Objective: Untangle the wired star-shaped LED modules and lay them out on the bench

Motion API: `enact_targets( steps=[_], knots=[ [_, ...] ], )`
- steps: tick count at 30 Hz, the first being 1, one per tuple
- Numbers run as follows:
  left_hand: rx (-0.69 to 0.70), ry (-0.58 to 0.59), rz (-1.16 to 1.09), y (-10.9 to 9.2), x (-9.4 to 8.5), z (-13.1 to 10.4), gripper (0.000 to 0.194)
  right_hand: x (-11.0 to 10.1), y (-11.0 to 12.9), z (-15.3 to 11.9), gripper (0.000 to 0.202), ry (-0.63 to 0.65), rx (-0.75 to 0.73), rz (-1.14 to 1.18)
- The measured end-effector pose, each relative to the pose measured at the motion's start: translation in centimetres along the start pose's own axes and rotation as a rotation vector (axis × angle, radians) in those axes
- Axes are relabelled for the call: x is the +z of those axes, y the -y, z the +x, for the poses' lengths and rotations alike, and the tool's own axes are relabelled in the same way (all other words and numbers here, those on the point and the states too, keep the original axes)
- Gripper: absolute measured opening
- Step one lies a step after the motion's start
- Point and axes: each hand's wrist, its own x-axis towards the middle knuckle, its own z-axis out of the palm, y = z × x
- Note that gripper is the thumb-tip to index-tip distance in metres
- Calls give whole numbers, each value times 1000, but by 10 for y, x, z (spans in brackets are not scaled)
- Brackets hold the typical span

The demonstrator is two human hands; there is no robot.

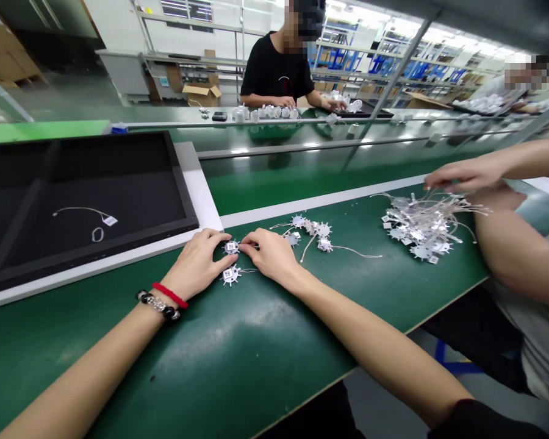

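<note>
Work with spiky-rimmed discs on a green bench; clock directions are read from the upper disc [231, 247], with 12 pointing away from the wearer. The left hand [204, 259] lies at 9 o'clock, its thumb and index finger moderately parted about this disc; whether they press it or merely frame it cannot be told. The right hand [274, 255], at 3 o'clock, has thumb and index finger nearly together at the disc's edge; whether they pinch the rim, a lead or nothing cannot be told.

Progress, as judged from the layout: the upper disc appears to be in hand, while the lower disc [230, 275], just beside it at 6 o'clock, bears a similar marked white square and may be finished or waiting. A small cluster [318, 229] between 2 and 3 o'clock and a larger heap [421, 235] at 3 o'clock probably remain; a co-worker's hand [466, 174] is over the heap. The black tray [165, 183] at 10 o'clock contains one wired tag [110, 221] and a small loop [97, 235].

The right hand hides part of the lower disc's wire; overlapping wires obscure the heap's count, the square's markings are illegible, and the tray is cut off at 9 o'clock.
</note>
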Motion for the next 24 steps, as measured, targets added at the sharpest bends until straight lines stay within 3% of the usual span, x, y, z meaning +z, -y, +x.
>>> enact_targets(
  steps=[5,9,17,20,24],
  knots=[
    [31,8,85,0,1,0,41,-7,3,-4,27,17,-30,-91],
    [40,31,151,1,-2,-1,37,-27,0,-10,35,2,2,-157],
    [7,109,310,4,-25,-4,36,-56,-22,-18,38,14,-12,-223],
    [-7,129,373,6,-34,-6,32,-58,-23,-17,28,-40,1,-229],
    [-13,169,422,1,-42,-12,35,-63,-23,-17,30,-209,3,-217]
  ],
)
